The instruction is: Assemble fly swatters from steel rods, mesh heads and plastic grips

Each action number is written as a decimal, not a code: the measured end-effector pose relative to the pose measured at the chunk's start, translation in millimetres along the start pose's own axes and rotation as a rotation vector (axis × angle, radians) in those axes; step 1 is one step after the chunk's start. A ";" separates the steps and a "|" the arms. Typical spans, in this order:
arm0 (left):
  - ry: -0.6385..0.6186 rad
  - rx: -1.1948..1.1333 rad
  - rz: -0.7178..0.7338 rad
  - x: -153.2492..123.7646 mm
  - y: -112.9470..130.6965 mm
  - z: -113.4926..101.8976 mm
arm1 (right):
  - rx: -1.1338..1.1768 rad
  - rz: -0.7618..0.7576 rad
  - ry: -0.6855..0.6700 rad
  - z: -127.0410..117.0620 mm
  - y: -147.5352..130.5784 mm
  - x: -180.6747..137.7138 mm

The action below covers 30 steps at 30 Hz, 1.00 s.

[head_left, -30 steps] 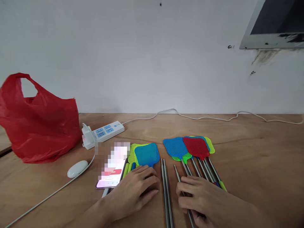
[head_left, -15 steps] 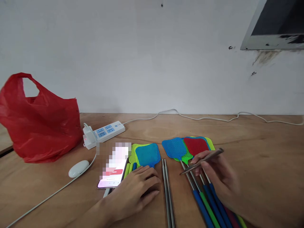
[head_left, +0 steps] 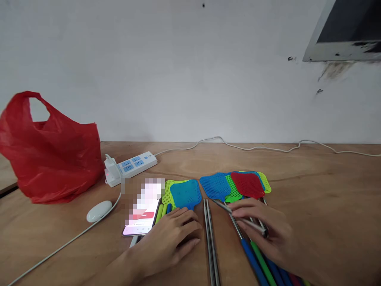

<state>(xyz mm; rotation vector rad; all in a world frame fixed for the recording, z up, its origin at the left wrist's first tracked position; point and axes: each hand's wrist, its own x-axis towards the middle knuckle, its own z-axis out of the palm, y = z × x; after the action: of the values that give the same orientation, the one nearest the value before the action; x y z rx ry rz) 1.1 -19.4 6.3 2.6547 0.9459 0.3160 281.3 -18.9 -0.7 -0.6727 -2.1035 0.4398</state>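
Observation:
My left hand [head_left: 171, 238] lies flat on the wooden table [head_left: 321, 198], fingers stretched over the handles of a small pile of fly swatters [head_left: 182, 193] with blue and green heads. My right hand [head_left: 263, 228] is closed on a thin metal rod [head_left: 238, 216], held slanted just above a second pile of fly swatters [head_left: 235, 185] with blue, green and red heads and coloured grips. Two bare metal rods [head_left: 210, 234] lie side by side on the table between my hands.
A phone [head_left: 141, 216] with a lit screen lies left of my left hand. Behind it are a white power strip [head_left: 129, 167], a white oval device [head_left: 99, 210] on a cable, and a red plastic bag [head_left: 49, 153]. A white wall backs the table.
My right hand picked a metal rod out of the right pile, lifted it, then swung it down and leftward over the swatter shafts. My left hand stayed still.

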 end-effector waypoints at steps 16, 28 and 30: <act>0.032 -0.015 0.028 0.1 1.1 -1.5 | -0.214 -0.024 -0.450 5.8 -11.1 7.6; 0.004 -0.015 0.009 1.4 2.2 -3.6 | -0.580 0.170 -0.209 9.6 0.8 3.6; -0.002 -0.012 0.008 1.4 2.0 -3.7 | -0.579 0.198 -0.236 11.6 1.6 2.9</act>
<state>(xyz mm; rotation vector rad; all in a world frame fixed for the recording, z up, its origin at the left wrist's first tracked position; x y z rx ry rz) 2.2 -19.1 10.5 2.6484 0.9299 0.3198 270.8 -16.6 -6.3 -1.2172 -2.4175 0.0010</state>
